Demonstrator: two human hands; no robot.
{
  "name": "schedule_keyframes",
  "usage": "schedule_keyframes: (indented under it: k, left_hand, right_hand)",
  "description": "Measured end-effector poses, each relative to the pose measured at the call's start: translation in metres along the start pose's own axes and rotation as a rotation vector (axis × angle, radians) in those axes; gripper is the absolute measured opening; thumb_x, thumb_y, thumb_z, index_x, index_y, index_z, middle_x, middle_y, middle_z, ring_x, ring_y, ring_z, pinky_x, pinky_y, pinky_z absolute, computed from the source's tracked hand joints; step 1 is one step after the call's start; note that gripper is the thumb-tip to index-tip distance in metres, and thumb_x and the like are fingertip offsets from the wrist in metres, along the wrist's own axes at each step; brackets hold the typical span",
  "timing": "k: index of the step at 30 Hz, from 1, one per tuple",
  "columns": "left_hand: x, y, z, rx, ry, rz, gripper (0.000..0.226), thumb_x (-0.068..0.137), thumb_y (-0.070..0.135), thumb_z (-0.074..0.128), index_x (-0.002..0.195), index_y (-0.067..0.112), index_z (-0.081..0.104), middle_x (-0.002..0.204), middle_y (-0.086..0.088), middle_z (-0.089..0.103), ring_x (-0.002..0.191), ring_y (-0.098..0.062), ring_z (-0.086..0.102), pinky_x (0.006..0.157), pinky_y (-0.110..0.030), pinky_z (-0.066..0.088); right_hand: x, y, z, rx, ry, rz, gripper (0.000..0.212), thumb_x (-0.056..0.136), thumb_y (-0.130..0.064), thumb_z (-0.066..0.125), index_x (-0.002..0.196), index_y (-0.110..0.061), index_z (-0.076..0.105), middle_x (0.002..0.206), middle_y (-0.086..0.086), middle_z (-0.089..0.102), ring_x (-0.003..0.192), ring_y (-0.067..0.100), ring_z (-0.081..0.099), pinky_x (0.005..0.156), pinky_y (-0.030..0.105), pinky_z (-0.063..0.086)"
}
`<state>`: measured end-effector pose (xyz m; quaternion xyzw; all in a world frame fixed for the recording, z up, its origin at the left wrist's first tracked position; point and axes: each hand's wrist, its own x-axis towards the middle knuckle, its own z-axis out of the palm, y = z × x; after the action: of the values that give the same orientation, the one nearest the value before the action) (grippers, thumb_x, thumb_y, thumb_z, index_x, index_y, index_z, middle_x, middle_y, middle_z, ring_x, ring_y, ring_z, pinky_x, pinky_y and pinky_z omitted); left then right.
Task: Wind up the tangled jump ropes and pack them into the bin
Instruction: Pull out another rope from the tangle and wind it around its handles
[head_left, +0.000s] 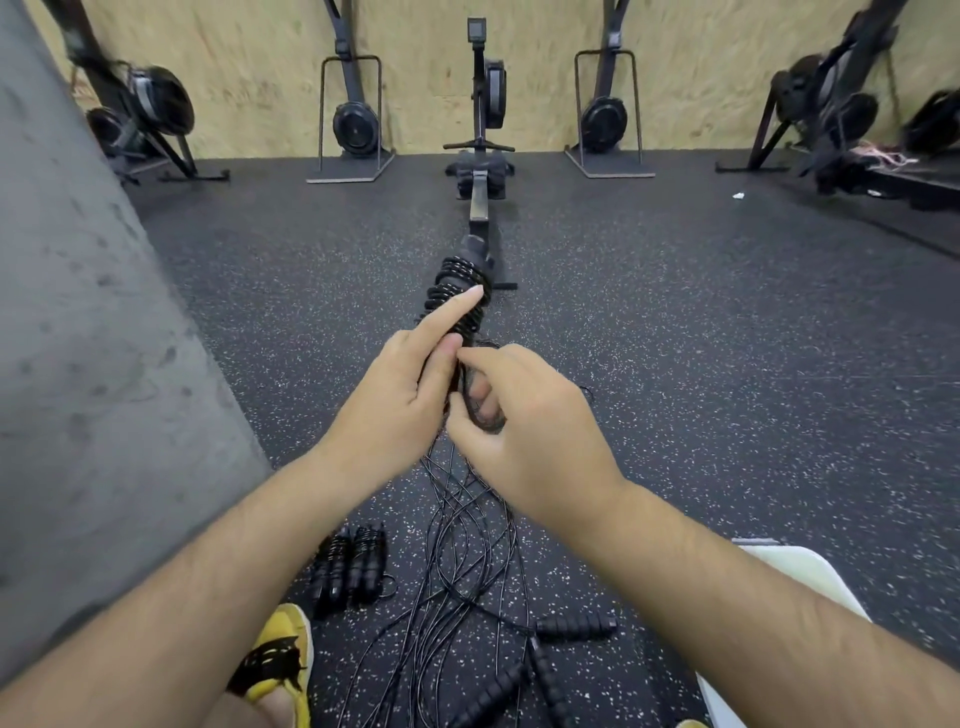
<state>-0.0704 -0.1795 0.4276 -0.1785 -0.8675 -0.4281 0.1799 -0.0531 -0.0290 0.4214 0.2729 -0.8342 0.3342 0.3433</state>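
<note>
Black rope bundle (458, 291) gripped by left hand (395, 395), forefinger straight — right hand (535, 431) pinches cord (469, 408).

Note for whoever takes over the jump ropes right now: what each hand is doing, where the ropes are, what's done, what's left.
Left hand grips the half-wound rope, index finger straight along the coils.
Right hand pinches its cord.
Done: wound bundles lie beside the yellow shoe.
Left: finish this wrap, untangle the loose cords and handles below, then pack everything into what looks like the white bin on the right. Its inside is out of view.
</note>
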Motion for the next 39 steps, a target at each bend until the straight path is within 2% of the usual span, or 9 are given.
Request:
schedule_keyframes:
  k: [4, 7, 13, 18, 22, 26, 29, 35, 39]
  left_hand:
    - [-0.002, 0.011, 0.002, -0.164, 0.041, -0.042, 0.041, 0.110, 0.023, 0.038, 0.143, 0.046, 0.048, 0.117, 0.018, 0.066, 0.102, 0.003, 0.059, 0.089, -0.010, 0.041]
    - [-0.003, 0.013, 0.006, -0.280, 0.039, -0.085, 0.039, 0.110, 0.026, 0.039, 0.141, 0.047, 0.050, 0.130, 0.024, 0.061, 0.101, 0.006, 0.060, 0.092, -0.025, 0.049]
    - [-0.003, 0.021, 0.012, -0.512, 0.048, -0.170, 0.037, 0.109, 0.034, 0.038, 0.136, 0.055, 0.051, 0.113, 0.003, 0.070, 0.067, -0.033, 0.053, 0.054, -0.041, 0.050]
    - [0.003, 0.025, 0.010, -0.769, 0.101, -0.266, 0.037, 0.110, 0.032, 0.037, 0.138, 0.050, 0.053, 0.104, -0.007, 0.068, 0.063, -0.020, 0.052, 0.053, -0.035, 0.044]
    - [0.005, 0.027, 0.006, -0.930, 0.068, -0.276, 0.037, 0.111, 0.031, 0.033, 0.139, 0.047, 0.050, 0.103, -0.003, 0.072, 0.068, -0.017, 0.059, 0.051, -0.030, 0.039]
    - [0.005, 0.029, 0.006, -0.986, 0.016, -0.298, 0.037, 0.110, 0.033, 0.033, 0.137, 0.051, 0.050, 0.099, -0.005, 0.071, 0.071, -0.023, 0.058, 0.052, -0.030, 0.040]
    - [0.004, 0.031, 0.008, -0.988, -0.004, -0.309, 0.036, 0.110, 0.035, 0.033, 0.136, 0.053, 0.050, 0.108, -0.008, 0.071, 0.074, -0.025, 0.059, 0.055, -0.032, 0.039]
    - [0.005, 0.032, 0.009, -1.043, 0.000, -0.323, 0.037, 0.110, 0.036, 0.033, 0.139, 0.052, 0.049, 0.111, -0.012, 0.070, 0.070, -0.027, 0.059, 0.054, -0.032, 0.038]
    - [0.007, 0.030, 0.010, -1.065, 0.012, -0.316, 0.036, 0.110, 0.035, 0.033, 0.138, 0.052, 0.050, 0.113, -0.013, 0.070, 0.070, -0.028, 0.058, 0.052, -0.030, 0.038]
  right_hand:
    - [0.003, 0.004, -0.005, 0.185, 0.015, -0.027, 0.033, 0.086, -0.012, 0.072, 0.117, -0.008, 0.063, 0.083, 0.000, 0.056, 0.071, 0.013, 0.052, 0.071, 0.031, 0.049]
    - [0.008, 0.008, -0.012, 0.339, 0.049, 0.084, 0.041, 0.086, -0.017, 0.077, 0.123, -0.010, 0.060, 0.090, 0.001, 0.057, 0.077, 0.015, 0.055, 0.075, 0.024, 0.048]
    - [0.013, 0.015, -0.021, 0.335, -0.061, -0.019, 0.059, 0.085, -0.027, 0.078, 0.138, -0.008, 0.057, 0.119, 0.001, 0.046, 0.093, 0.005, 0.047, 0.082, 0.014, 0.047]
    - [0.019, 0.020, -0.029, 0.260, -0.087, -0.130, 0.059, 0.087, -0.018, 0.076, 0.141, -0.007, 0.054, 0.111, 0.001, 0.065, 0.105, 0.017, 0.053, 0.098, 0.017, 0.041]
    - [0.025, 0.024, -0.041, 0.256, -0.135, -0.173, 0.056, 0.092, -0.008, 0.068, 0.145, -0.006, 0.048, 0.116, 0.000, 0.065, 0.109, 0.023, 0.053, 0.100, 0.034, 0.046]
    - [0.027, 0.024, -0.053, 0.170, -0.112, -0.246, 0.056, 0.094, 0.002, 0.063, 0.147, -0.004, 0.045, 0.102, -0.005, 0.068, 0.100, 0.019, 0.053, 0.097, 0.018, 0.042]
    - [0.027, 0.018, -0.059, 0.236, -0.106, -0.117, 0.061, 0.096, -0.008, 0.063, 0.151, -0.009, 0.037, 0.097, -0.010, 0.070, 0.103, 0.013, 0.058, 0.095, 0.014, 0.041]
    - [0.029, 0.022, -0.059, 0.085, -0.085, -0.113, 0.041, 0.097, 0.000, 0.053, 0.137, -0.010, 0.054, 0.093, -0.006, 0.059, 0.094, -0.010, 0.048, 0.088, 0.010, 0.040]
    - [0.029, 0.024, -0.054, -0.168, -0.173, -0.196, 0.051, 0.088, -0.001, 0.037, 0.137, 0.000, 0.054, 0.089, -0.002, 0.060, 0.095, 0.020, 0.048, 0.087, 0.029, 0.047]
